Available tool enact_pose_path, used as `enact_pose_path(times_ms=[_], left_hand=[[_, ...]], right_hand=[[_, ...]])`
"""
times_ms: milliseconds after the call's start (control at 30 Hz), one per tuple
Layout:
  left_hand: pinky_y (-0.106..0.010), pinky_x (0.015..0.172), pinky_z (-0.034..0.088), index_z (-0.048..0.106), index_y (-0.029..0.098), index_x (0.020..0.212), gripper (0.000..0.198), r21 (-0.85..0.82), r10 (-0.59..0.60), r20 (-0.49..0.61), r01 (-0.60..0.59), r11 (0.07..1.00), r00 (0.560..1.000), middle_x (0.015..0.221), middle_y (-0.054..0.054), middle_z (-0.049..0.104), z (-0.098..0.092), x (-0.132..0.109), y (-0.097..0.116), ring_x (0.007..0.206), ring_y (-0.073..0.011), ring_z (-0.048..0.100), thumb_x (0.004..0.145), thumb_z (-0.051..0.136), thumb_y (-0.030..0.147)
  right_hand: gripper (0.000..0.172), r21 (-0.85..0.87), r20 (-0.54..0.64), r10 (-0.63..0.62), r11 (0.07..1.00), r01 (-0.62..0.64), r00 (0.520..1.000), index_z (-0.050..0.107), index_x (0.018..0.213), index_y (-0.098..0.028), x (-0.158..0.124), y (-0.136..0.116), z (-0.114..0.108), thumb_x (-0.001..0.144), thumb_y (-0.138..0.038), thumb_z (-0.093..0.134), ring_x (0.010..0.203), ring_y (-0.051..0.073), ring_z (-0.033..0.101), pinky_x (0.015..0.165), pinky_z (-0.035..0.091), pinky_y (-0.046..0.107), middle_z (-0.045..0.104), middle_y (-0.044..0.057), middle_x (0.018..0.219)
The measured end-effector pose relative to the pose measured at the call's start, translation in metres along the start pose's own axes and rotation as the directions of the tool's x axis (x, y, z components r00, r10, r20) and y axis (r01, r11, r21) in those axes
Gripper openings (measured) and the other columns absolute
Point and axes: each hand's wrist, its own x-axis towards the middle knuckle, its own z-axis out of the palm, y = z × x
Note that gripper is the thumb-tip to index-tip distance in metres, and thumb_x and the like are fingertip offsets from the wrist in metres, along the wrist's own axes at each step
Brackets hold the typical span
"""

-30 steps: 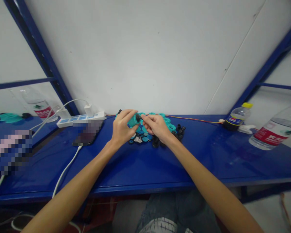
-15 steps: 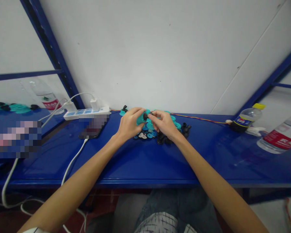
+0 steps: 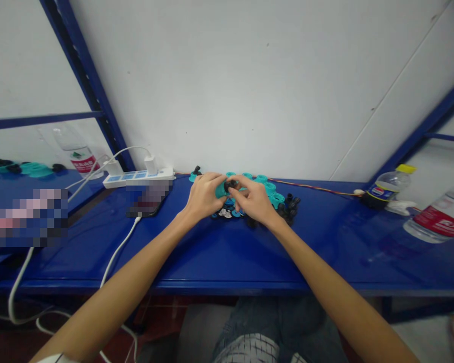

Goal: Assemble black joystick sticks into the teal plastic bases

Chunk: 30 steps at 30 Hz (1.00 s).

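Note:
My left hand [image 3: 207, 195] is wrapped round a teal plastic part [image 3: 220, 190], its round end turned to the right. Against that end sits a black round fitting [image 3: 230, 184], pinched by the fingers of my right hand [image 3: 254, 199]. Both hands meet above the middle of the blue table. Behind and beside them lie several teal round parts [image 3: 277, 197], partly covered by the hands. To the right of my right hand is a pile of black fittings [image 3: 290, 205]. Small blue and white discs [image 3: 224, 213] lie below the hands.
On the left are a white power strip [image 3: 139, 176] and a phone [image 3: 151, 199] with a white cable. A cola bottle [image 3: 388, 189] and a large water bottle [image 3: 439, 217] stand at the right. A thin wire [image 3: 314, 187] runs along the wall.
The black fitting has turned, showing more of its round face at the teal part. My right hand's fingers have shifted around it. The whole view has moved slightly.

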Motion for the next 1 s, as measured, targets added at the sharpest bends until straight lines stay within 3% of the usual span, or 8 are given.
enact_pose_path(times_ms=[167,367,533,767,1000], left_hand=[[-0.037,0.089,0.047,0.068,0.014,0.110,0.033,-0.021,0.020,-0.038,-0.021,1.000,0.999,0.112,-0.012,0.070,-0.001,0.001,0.000,0.103,-0.0253,0.063,0.080,0.065,0.028],[-0.035,0.088,0.046,0.069,0.016,0.108,0.031,-0.026,0.043,-0.035,-0.044,0.999,0.998,0.111,-0.010,0.071,-0.002,0.000,-0.002,0.104,-0.0243,0.064,0.078,0.063,0.024],[-0.037,0.090,0.046,0.069,0.018,0.106,0.032,-0.004,0.034,0.000,-0.034,0.999,0.999,0.111,-0.008,0.072,-0.003,0.000,0.001,0.105,-0.0248,0.064,0.075,0.064,0.023],[-0.036,0.089,0.048,0.068,0.017,0.111,0.036,-0.051,0.028,-0.019,-0.029,0.998,0.999,0.110,-0.008,0.072,-0.002,0.000,0.001,0.103,-0.0239,0.065,0.075,0.064,0.022],[-0.034,0.084,0.050,0.070,0.014,0.109,0.035,-0.073,0.014,-0.041,-0.017,0.997,0.999,0.107,-0.010,0.072,-0.003,0.000,0.001,0.096,-0.0239,0.067,0.076,0.065,0.024]], right_hand=[[0.030,0.356,0.067,0.144,0.921,-0.159,0.987,0.059,0.103,-0.018,0.001,-0.011,0.001,0.079,-0.036,0.064,0.048,0.017,0.066,0.042,0.053,0.028,0.062,0.000,0.071],[0.028,0.457,0.115,0.224,0.853,-0.252,0.968,0.061,0.091,-0.016,0.002,-0.016,-0.003,0.070,-0.032,0.072,0.057,0.018,0.069,0.049,0.060,0.030,0.061,-0.001,0.067],[0.020,0.385,0.127,0.233,0.884,-0.265,0.964,0.061,0.085,-0.016,0.003,-0.014,-0.004,0.069,-0.024,0.070,0.055,0.017,0.068,0.050,0.060,0.030,0.061,-0.002,0.063],[0.035,0.286,0.084,0.115,0.949,-0.134,0.990,0.061,0.090,-0.017,0.003,-0.008,-0.003,0.084,-0.052,0.058,0.049,0.013,0.061,0.038,0.050,0.024,0.057,-0.002,0.065],[0.021,0.075,0.036,0.054,0.996,-0.056,0.998,0.061,0.097,-0.019,0.003,-0.002,-0.006,0.090,-0.037,0.052,0.049,0.010,0.056,0.040,0.043,0.020,0.059,-0.001,0.071]])
